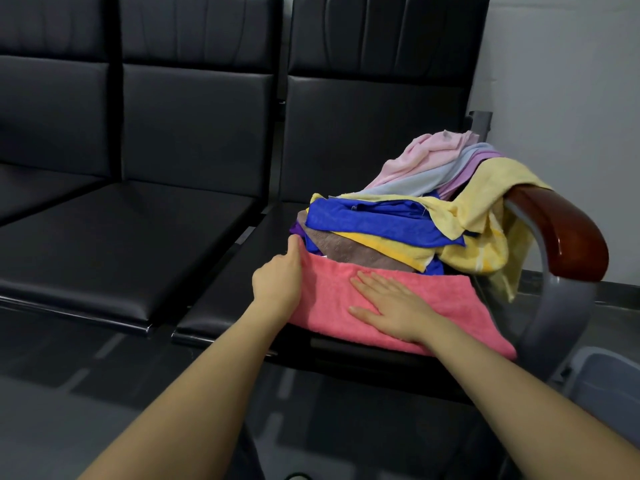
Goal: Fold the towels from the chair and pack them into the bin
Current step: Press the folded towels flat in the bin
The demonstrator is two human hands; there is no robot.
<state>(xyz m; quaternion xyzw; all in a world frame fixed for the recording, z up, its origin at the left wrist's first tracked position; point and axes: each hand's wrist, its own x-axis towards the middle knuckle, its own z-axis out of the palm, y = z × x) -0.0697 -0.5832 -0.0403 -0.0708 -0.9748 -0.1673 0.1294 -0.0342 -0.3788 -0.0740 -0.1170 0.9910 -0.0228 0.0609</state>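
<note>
Two hands work one pink towel [398, 306] lying along the front edge of the chair seat [242, 271], its near hem hanging slightly over that edge. The right hand [391, 313] lies flat on the middle of the towel, fingers straight and spread, pressing it down. The left hand [277, 278] is at the towel's far-left corner, its grip curled round the cloth there, though how firmly cannot be told.

Just behind the towel, touching its far edge, sits the unfolded heap [408, 220] of blue, brown, yellow and pale towels, climbing toward the seat's right side and draping over the wooden armrest [568, 237]. A grey bin [602, 382] shows partly at the lower right, beside the chair.

Likely risks: pulling the corner across could drag the brown towel [346, 249] off the heap, since the two touch; the overhanging hem could slide off the front edge if the flat hand lifts early; the yellow towel [485, 220] over the armrest looks poised to slip floorward.
</note>
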